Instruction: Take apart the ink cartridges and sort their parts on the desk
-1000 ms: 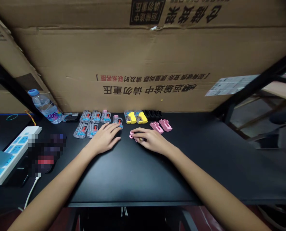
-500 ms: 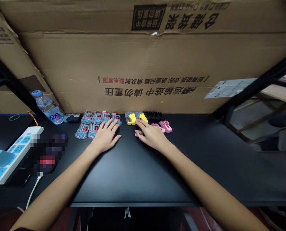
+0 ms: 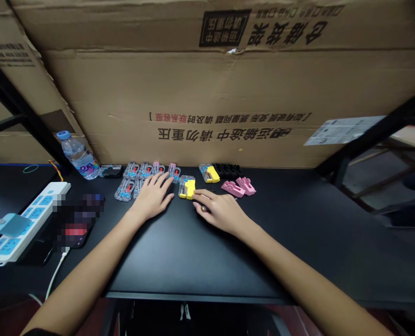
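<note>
**Both hands flat on the desk, right fingers at a yellow piece**

We see the left hand [image 3: 152, 198] lying palm down on the black desk [image 3: 200, 252], fingers spread and loose, gripping nothing. Its fingertips reach in among a cluster of clear plastic pieces [image 3: 137, 179] with blue and red inside, and seem to touch the nearest ones; we cannot tell if any is pressed down.

The right hand [image 3: 218, 211] also lies low on the desk, fingers stretched forward rather than curled. Its fingertips touch the near edge of a small yellow piece [image 3: 187, 187], which sits flat on the desk between the two hands. The hand is not wrapped around it, only resting against it. Something small and pinkish shows beneath the fingers, too hidden to make out.

A second yellow piece [image 3: 210, 173] lies further back, near the cardboard box [image 3: 207, 93], just beside a black piece [image 3: 228, 169]. Two pink pieces [image 3: 238, 186] sit to the right of the right hand, apart from it.

At the left stand a water bottle [image 3: 77, 156] and a white power strip [image 3: 25, 219].
</note>
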Motion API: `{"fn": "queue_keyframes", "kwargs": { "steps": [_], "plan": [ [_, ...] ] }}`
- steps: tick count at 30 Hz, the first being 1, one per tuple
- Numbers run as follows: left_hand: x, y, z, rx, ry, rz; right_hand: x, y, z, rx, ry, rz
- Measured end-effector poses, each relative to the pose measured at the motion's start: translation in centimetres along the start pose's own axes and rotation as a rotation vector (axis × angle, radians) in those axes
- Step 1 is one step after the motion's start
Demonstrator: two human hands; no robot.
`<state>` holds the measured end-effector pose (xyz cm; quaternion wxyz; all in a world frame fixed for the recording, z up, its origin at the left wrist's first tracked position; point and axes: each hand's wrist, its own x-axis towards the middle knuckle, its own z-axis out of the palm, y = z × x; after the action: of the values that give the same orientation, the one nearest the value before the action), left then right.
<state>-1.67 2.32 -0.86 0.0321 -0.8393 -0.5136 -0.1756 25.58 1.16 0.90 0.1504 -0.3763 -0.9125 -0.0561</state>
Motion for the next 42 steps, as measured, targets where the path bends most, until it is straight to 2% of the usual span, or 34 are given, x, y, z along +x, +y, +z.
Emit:
{"fn": "queue_keyframes", "kwargs": {
  "steps": [3,8,13,17,20,23,25,28,32,37,42],
  "plan": [
    [-0.3,-1.0,-0.4,-0.016,0.022,-0.023,-0.1,0.2,0.1,0.037,0.009,-0.077],
    [-0.5,-2.7,-1.0,-0.034,-0.041,0.006,-0.3,0.5,0.4,0.135,-0.015,-0.116],
    [-0.6,-0.9,-1.9,-0.186,-0.059,0.165,-0.5,0.7,0.3,0.322,0.031,-0.134],
    [-0.7,1.1,-1.3,-0.286,-0.128,0.234,-0.6,1.0,0.2,0.351,0.08,-0.127],
    [-0.6,1.8,-0.6,-0.296,-0.157,0.224,-0.7,0.9,-0.2,0.347,0.072,-0.116],
    [-0.4,2.1,-0.6,-0.29,-0.127,0.189,-0.6,0.5,-0.5,0.35,0.021,-0.14],
    [-0.3,2.3,-1.0,-0.293,-0.103,0.148,-0.6,0.2,-0.4,0.338,0.009,-0.163],
    [-0.3,2.5,-2.0,-0.314,-0.084,0.098,-0.6,0.1,0.1,0.321,0.07,-0.175],
    [-0.3,2.0,-3.3,-0.404,-0.121,0.094,-0.8,1.1,0.3,0.351,0.135,-0.157],
    [-0.4,0.6,-4.2,-0.505,-0.186,0.121,-0.8,2.1,-1.2,0.353,0.071,-0.091],
    [-0.6,1.1,-3.3,-0.729,-0.155,0.072,-0.6,1.8,-1.7,0.35,-0.022,-0.098]
  ]
}}
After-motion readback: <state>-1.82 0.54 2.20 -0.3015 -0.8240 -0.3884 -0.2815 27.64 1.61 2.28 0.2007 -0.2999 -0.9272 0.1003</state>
